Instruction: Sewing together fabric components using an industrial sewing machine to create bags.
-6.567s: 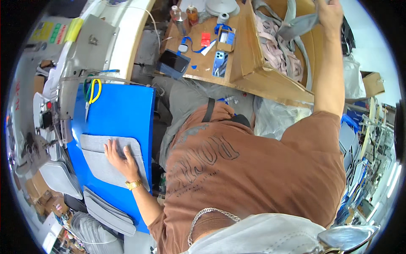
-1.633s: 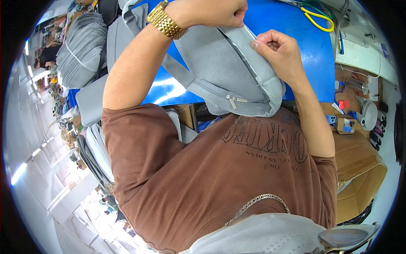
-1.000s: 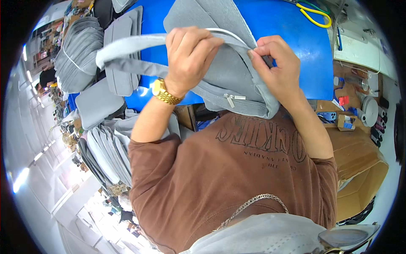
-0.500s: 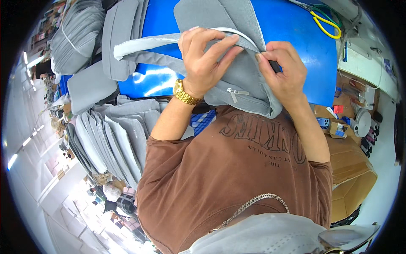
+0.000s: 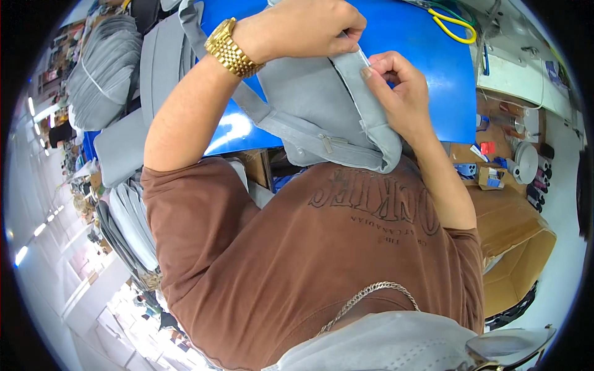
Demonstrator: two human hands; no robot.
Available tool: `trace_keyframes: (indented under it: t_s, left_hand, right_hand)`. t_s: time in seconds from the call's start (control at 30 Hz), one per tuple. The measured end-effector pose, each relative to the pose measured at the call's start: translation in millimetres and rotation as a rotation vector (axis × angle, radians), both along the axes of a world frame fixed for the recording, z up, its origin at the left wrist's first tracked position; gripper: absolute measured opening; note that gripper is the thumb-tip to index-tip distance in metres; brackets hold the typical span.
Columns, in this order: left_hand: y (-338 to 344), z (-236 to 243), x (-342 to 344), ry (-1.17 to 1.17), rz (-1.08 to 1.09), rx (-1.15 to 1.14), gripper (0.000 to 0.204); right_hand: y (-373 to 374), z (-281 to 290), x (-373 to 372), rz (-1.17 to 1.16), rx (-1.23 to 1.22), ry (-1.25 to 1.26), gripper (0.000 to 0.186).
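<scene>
A grey fabric bag piece [image 5: 309,86] with a zipper lies across the blue work surface, its near end bulging up against my shirt. Two metal zipper pulls [image 5: 329,143] sit on its near strip. Reaching far across, my left hand [image 5: 325,28] has fingers curled and pinches the far end of the strip along its right side. My right hand [image 5: 401,93] pinches the same strip's outer edge with thumb and forefinger, just nearer to me. Between strip and main panel runs a dark, narrow gap. The left fingertips are partly hidden behind the hand.
Stacked grey fabric panels [image 5: 105,71] stand at the left, more panels [image 5: 133,216] hang below. Yellow-handled scissors [image 5: 455,26] lie at the far right. An open cardboard box [image 5: 520,266] and a white spool [image 5: 526,162] are on the right.
My left hand has moved away from me and to the right, letting the looped strip drop leftward. My right hand has shifted slightly along the edge. The white piping no longer shows as an arc.
</scene>
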State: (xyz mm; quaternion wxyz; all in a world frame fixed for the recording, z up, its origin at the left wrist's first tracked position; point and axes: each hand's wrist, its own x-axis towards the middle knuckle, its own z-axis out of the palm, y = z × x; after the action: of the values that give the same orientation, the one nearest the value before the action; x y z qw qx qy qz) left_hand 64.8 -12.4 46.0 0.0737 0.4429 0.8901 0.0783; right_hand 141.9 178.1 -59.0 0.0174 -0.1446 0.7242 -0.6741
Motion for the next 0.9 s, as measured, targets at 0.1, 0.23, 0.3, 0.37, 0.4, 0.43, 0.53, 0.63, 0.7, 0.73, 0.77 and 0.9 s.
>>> trace_keyframes:
  t_s: [0.1,0.23,0.3,0.37,0.4,0.43,0.53,0.63,0.7,0.73,0.77,0.9]
  left_hand:
    - [3,0,-8,-0.135,0.019,0.092,0.014]
    - [2,-3,-5,-0.178,0.100,0.075,0.014]
    - [1,-5,-3,-0.191,0.146,0.074,0.015]
    - [0,-9,-2,-0.060,0.046,0.177,0.015]
    - [0,-10,-2,-0.061,0.045,0.176,0.015]
    - [-1,-12,-1,-0.079,0.040,0.147,0.016]
    - [-1,-14,-1,-0.106,0.036,0.081,0.016]
    - [0,-15,-1,-0.086,0.031,0.028,0.016]
    - [2,-15,-1,-0.061,0.023,0.012,0.016]
    - [3,-15,0,-0.048,0.021,-0.003,0.016]
    - [3,-15,0,-0.035,0.020,-0.017,0.016]
    - [2,-8,-3,-0.048,0.018,-0.024,0.017]
  right_hand:
    - [3,-3,0,-0.001,-0.038,-0.091,0.014]
    - [4,-6,0,-0.005,-0.023,-0.114,0.013]
    - [4,-7,-1,0.021,-0.039,-0.106,0.013]
    - [4,-8,-1,0.022,-0.044,-0.103,0.013]
    - [4,-8,-1,0.025,-0.046,-0.104,0.013]
    - [4,-8,-1,0.010,-0.035,-0.116,0.012]
    - [5,-8,-1,0.004,0.000,-0.112,0.012]
    - [4,-6,0,-0.004,-0.009,-0.189,0.013]
    - [4,-2,-1,-0.010,-0.032,-0.171,0.013]
    - [4,0,-1,-0.051,-0.034,-0.187,0.013]
    - [5,2,-2,-0.049,-0.033,-0.188,0.013]
    - [10,8,-7,0.101,0.149,-0.182,0.015]
